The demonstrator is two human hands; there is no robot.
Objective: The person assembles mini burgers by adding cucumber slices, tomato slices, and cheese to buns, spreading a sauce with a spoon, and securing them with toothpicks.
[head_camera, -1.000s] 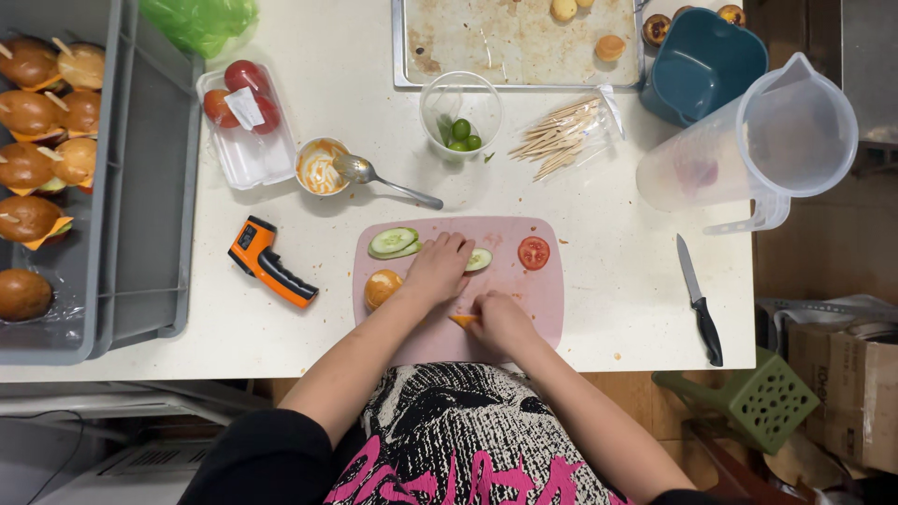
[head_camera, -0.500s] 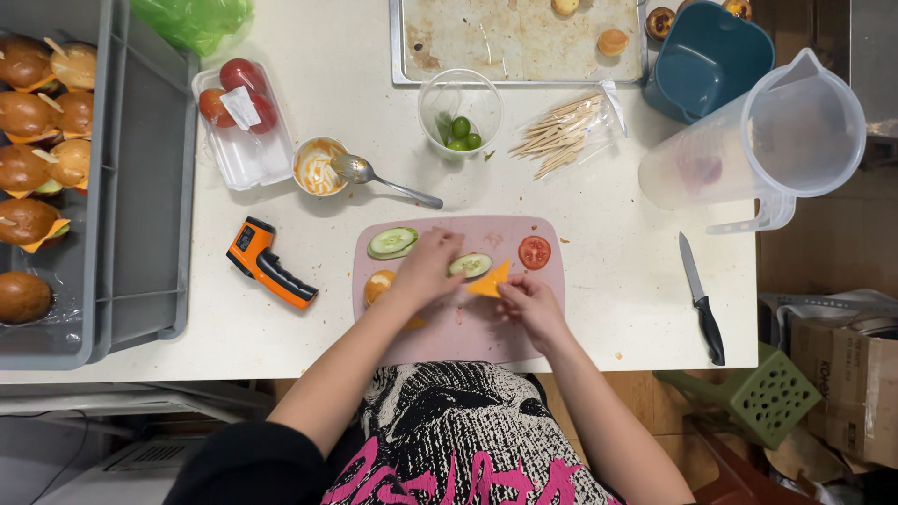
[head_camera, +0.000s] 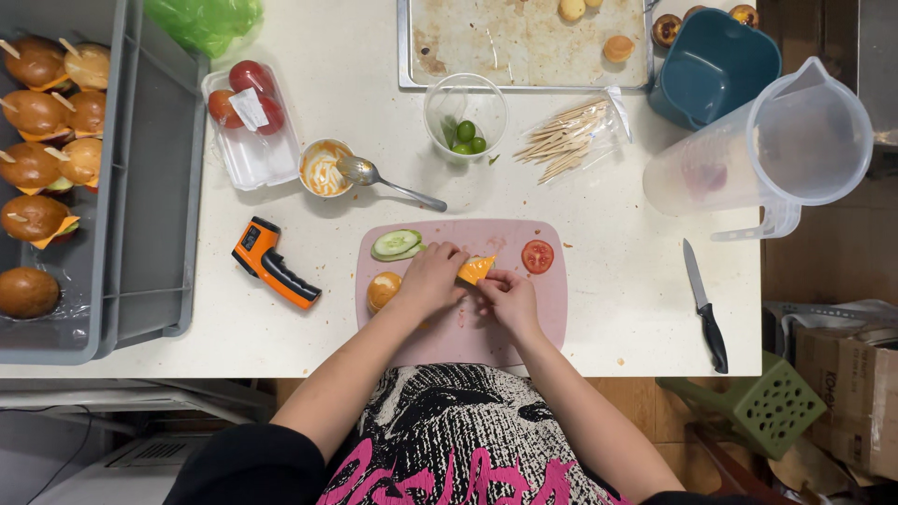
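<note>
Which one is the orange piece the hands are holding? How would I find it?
Look at the pink cutting board at the near edge of the white table. In its middle, the left hand and right hand pinch a thin cheese slice between them. It is the only flat orange piece, unlike the green cucumber slices and the red tomato slice.

Both forearms bare, reaching forward from the bottom edge and converging toward centre. Left hand (head_camera: 432, 277) palm down, knuckles up, fingers curled, fingertips pinched. Right hand (head_camera: 508, 297) just beside it, slightly nearer the body, fingers bent inward, thumb and forefinger pinched toward the left fingertips. Hands almost touching. Wrists straight, elbows spread wide.
</note>
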